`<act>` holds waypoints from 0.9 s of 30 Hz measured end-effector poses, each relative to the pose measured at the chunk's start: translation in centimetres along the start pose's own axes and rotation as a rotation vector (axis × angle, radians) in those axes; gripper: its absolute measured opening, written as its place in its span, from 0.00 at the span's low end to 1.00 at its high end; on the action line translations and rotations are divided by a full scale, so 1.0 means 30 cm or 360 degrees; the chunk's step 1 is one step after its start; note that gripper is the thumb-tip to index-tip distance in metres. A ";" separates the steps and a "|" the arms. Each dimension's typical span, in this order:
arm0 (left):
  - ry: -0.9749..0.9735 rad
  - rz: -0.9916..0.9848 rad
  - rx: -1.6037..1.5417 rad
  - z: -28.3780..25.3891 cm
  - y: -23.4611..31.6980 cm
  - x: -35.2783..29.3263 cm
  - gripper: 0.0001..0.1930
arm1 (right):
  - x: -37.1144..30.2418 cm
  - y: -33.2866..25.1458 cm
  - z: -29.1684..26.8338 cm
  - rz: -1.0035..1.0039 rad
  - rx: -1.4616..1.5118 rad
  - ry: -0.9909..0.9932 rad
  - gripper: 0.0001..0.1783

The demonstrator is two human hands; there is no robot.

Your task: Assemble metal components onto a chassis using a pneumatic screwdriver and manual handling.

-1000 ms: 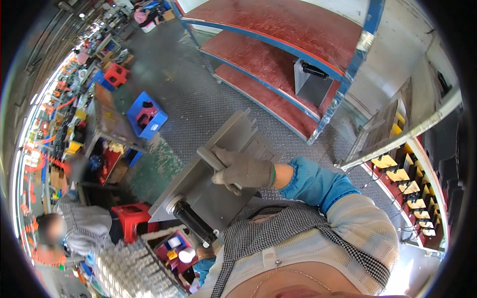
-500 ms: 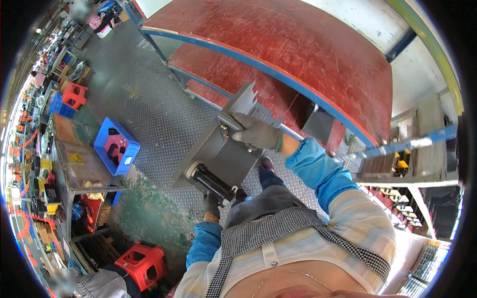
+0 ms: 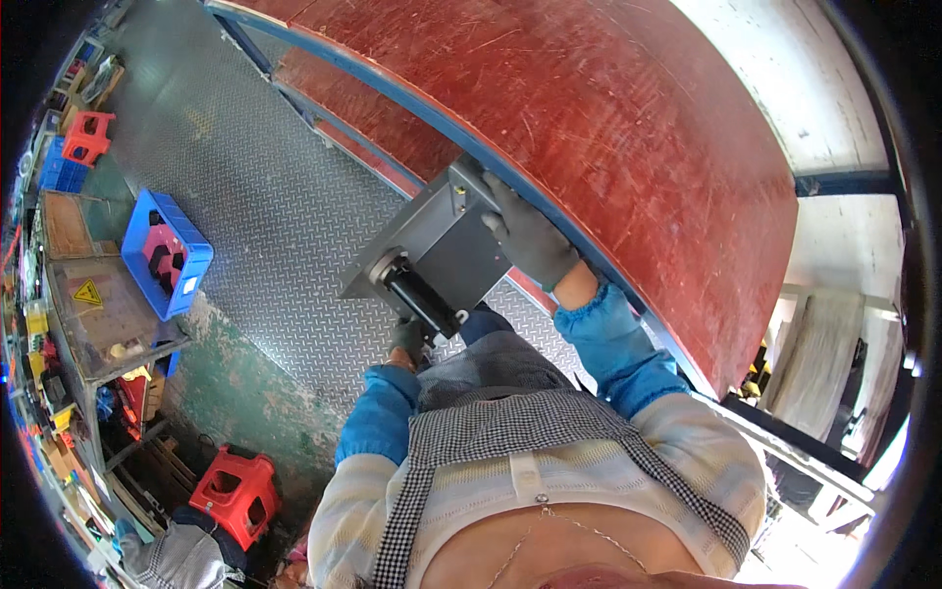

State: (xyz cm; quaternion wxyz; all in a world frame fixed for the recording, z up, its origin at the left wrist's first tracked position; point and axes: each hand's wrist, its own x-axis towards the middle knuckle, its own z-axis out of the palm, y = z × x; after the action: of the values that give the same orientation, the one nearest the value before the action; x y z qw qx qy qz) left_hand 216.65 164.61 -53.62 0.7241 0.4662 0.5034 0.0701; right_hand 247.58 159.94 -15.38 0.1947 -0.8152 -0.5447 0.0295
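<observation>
A grey sheet-metal casing (image 3: 469,257) is held tilted in front of me, beside the edge of the rack. From its face sticks out a black cylinder (image 3: 422,302) with a pale ring at its base. My right hand (image 3: 530,234), in a grey glove, grips the casing's upper right end, thumb on the face and fingers over the edge. Low on the other side, below the cylinder, my left hand (image 3: 406,340) holds the casing; most of its fingers are hidden behind it. The casing's far end is under the rack's top edge.
A rack with red wooden shelves (image 3: 628,128) and a blue frame fills the upper right. Left on the floor stands a blue crate (image 3: 186,250) holding black parts. Red stools (image 3: 235,496) and a worktable (image 3: 113,314) line the left. Another person (image 3: 182,555) is at lower left.
I have come closer to the rack, whose top shelf now fills more of the view. The casing has moved up against its edge, still in both hands. The crate and stools shifted left in view.
</observation>
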 end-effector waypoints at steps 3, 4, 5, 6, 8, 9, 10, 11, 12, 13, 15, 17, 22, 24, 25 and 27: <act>0.0065 -0.0369 -0.0117 0.049 0.028 0.059 0.11 | -0.046 0.090 0.092 0.0123 -0.0102 0.0139 0.33; 0.0028 -0.0283 -0.0214 0.065 0.020 0.073 0.11 | -0.072 0.126 0.118 0.0231 -0.0024 0.0134 0.30; 0.0001 -0.0187 -0.0306 0.057 -0.004 0.101 0.12 | -0.092 0.158 0.125 0.0244 -0.0016 0.0115 0.30; -0.0090 -0.0028 -0.0214 0.062 -0.028 0.132 0.14 | -0.112 0.195 0.125 0.0038 -0.0030 0.0388 0.27; -0.0117 0.0127 -0.0143 0.132 -0.015 0.210 0.16 | -0.167 0.291 0.193 -0.0030 -0.0721 0.0771 0.22; -0.0101 0.0289 -0.0092 0.167 -0.023 0.219 0.18 | -0.178 0.300 0.198 0.0002 -0.0731 0.0738 0.22; -0.0083 0.0138 0.0202 0.227 0.013 0.218 0.20 | -0.203 0.305 0.194 0.0362 0.0108 0.0698 0.23; -0.0088 0.0013 0.0509 0.300 0.076 0.224 0.22 | -0.225 0.324 0.189 0.0721 0.0938 0.0688 0.25; -0.0172 0.0007 0.0540 0.378 0.099 0.231 0.22 | -0.276 0.381 0.228 0.0721 0.1374 0.0808 0.29; -0.0179 0.0127 0.0583 0.401 0.084 0.225 0.23 | -0.305 0.315 0.232 0.0765 0.1365 0.0812 0.29; -0.0209 0.0245 0.0639 0.431 0.096 0.261 0.24 | -0.327 0.121 0.203 0.1149 0.0013 0.0020 0.31; -0.0566 0.0260 0.1155 0.480 0.163 0.283 0.25 | -0.488 0.056 0.304 0.0704 0.0689 0.0573 0.31; -0.1217 -0.0124 0.0374 0.498 0.473 0.191 0.15 | -0.833 -0.043 0.347 0.1161 0.0966 0.0039 0.27; -0.1427 -0.0635 0.0098 0.603 0.724 0.000 0.10 | -0.971 -0.025 0.375 0.1320 0.0921 -0.0090 0.23; -0.1335 -0.0537 -0.0065 0.629 0.792 -0.103 0.10 | -1.021 -0.032 0.407 0.1371 0.0951 0.0011 0.23; -0.1254 -0.0405 -0.0154 0.636 0.856 -0.181 0.10 | -1.080 -0.030 0.465 0.1339 0.0777 -0.0041 0.22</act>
State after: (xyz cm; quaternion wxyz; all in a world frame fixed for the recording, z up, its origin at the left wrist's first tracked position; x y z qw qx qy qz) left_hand 238.63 164.25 -29.74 0.8854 0.3567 0.2375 -0.1802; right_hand 230.04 135.07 -33.24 0.3446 -0.8948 -0.1474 0.2427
